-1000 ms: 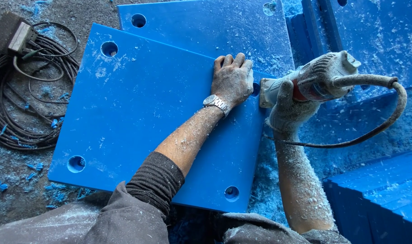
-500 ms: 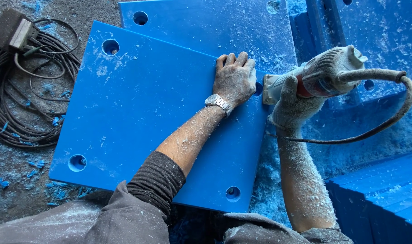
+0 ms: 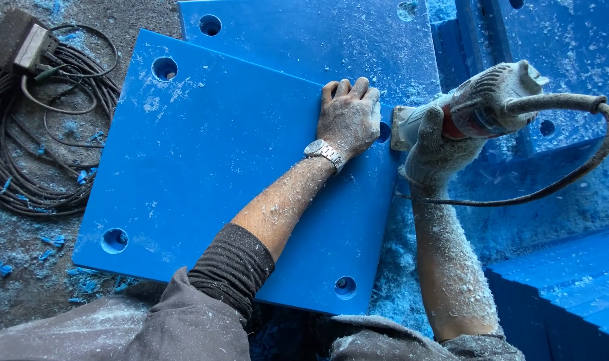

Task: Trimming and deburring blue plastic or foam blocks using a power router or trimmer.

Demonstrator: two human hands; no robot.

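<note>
Clenched right hand (image 3: 438, 144) grips our dusty power trimmer (image 3: 478, 107), centre-right, nose at the blue plastic panel (image 3: 237, 180) edge; since a second ago it barely shifted. Left hand (image 3: 348, 117) stays flat, pinning the panel.

One head-worn view looks steeply down, close over the blue panel (image 3: 237, 180)
</note>
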